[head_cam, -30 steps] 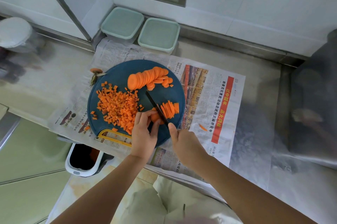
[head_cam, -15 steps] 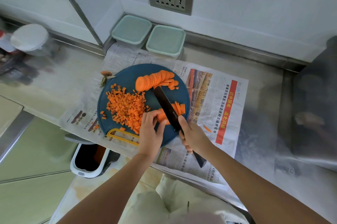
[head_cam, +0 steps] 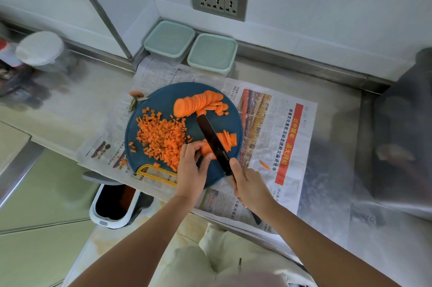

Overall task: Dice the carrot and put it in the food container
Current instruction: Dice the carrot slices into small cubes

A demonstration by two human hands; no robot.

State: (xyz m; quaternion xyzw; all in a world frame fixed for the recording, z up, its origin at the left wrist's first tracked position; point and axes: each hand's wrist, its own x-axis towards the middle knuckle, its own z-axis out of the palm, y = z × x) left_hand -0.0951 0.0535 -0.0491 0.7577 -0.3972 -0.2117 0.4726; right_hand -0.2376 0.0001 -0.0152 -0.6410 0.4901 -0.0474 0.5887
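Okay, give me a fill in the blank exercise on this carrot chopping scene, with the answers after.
1. The right hand grips a black ____.
2. The left hand holds a carrot piece on a round ____ cutting board.
3. Behind the board stand ____ lidded food containers.
4. The board rests on a spread ____.
Answers: knife, blue, two, newspaper.

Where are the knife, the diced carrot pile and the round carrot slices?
knife (head_cam: 214, 140), head view, middle of the black blade.
diced carrot pile (head_cam: 161, 137), head view, centre of the heap.
round carrot slices (head_cam: 198, 103), head view, middle of the fanned row.
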